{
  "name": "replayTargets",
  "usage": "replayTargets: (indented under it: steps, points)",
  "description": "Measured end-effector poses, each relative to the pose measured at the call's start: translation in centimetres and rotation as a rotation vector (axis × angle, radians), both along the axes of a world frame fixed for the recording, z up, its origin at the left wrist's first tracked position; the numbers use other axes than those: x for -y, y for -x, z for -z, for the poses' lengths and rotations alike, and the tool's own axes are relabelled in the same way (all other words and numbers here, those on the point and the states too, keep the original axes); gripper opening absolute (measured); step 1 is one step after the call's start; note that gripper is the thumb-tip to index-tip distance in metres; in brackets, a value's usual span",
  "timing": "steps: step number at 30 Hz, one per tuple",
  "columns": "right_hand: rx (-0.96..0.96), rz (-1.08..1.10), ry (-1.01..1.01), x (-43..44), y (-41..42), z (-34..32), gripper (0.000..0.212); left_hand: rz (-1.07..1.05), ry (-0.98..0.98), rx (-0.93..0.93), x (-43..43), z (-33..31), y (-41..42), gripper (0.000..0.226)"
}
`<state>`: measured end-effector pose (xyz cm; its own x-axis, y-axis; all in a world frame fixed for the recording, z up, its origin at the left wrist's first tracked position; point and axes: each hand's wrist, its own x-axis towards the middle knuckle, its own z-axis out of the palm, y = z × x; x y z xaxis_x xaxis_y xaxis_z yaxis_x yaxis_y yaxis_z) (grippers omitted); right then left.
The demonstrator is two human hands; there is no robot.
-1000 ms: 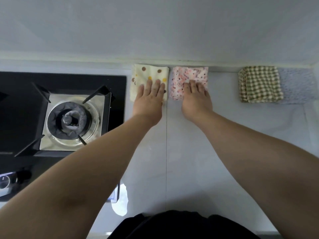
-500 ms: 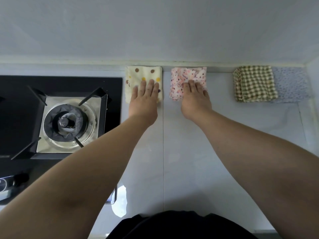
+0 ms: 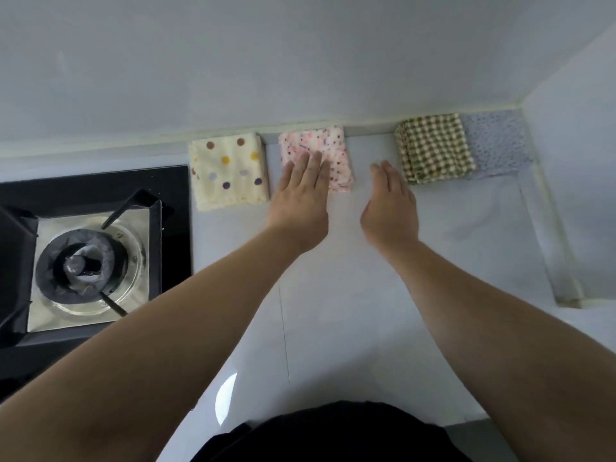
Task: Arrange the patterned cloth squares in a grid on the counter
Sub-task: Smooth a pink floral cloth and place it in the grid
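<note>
Left hand point(image 3: 301, 201) flat on pink cloth point(image 3: 316, 155); right hand point(image 3: 390, 201) beside.

Cream cloth point(image 3: 229, 171) with brown, yellow and purple polka dots. Pink cloth point(image 3: 318, 151) with tiny dark specks. Green-and-cream checked cloth point(image 3: 435, 147). Pale blue textured cloth point(image 3: 496, 143). White counter point(image 3: 350, 311). Black stove point(image 3: 90, 255).

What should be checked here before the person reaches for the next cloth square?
1. Polka-dot cloth lying flat, untouched: ok.
2. Pink speckled cloth beside it with a gap between: ok.
3. Left hand off the placed cloths: not ok, fingers rest on the pink one.
4. Right hand free, open, holding nothing: ok.
5. Checked stack within reach, unobstructed: ok.
6. Number of squares in that stack: cannot tell.
</note>
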<state>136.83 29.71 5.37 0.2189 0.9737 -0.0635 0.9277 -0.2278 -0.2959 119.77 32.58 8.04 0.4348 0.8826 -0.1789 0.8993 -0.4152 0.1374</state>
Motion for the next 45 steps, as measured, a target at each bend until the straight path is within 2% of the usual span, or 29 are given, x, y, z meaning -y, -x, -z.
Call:
replayTargets:
  steps: [4,11,14,19,24,30,39,45]
  points:
    - [0.032,0.182,0.043,1.4,-6.8,-0.4,0.070,0.158,0.051,0.038,0.1,-0.8,-6.6,0.073]
    - [0.089,0.222,0.000,0.3,-16.8,-0.6,0.070,0.347,0.099,0.022,-1.7,-0.9,-18.7,0.078]
    - [0.100,0.180,0.016,-1.4,-19.8,-0.7,0.071,0.357,0.109,-0.020,-2.8,-0.6,-22.7,0.081]
    - [0.127,0.051,0.080,-4.0,-23.7,0.3,0.080,0.244,0.136,-0.116,-4.6,0.8,-26.4,0.083]
    - [0.230,-0.147,0.203,-6.3,-26.1,0.5,0.100,0.172,0.148,-0.073,-6.5,2.3,-27.3,0.095]
    - [0.328,-0.231,0.289,-7.0,-27.3,2.2,0.092,0.148,0.101,-0.152,-6.8,4.4,-27.0,0.098]
    - [0.328,-0.201,0.266,-6.5,-25.6,3.3,0.089,0.151,-0.034,-0.164,-6.5,6.4,-23.1,0.089]
    - [0.309,-0.243,0.264,-6.3,-24.1,3.0,0.091,0.126,-0.048,-0.173,-6.3,6.6,-20.7,0.088]
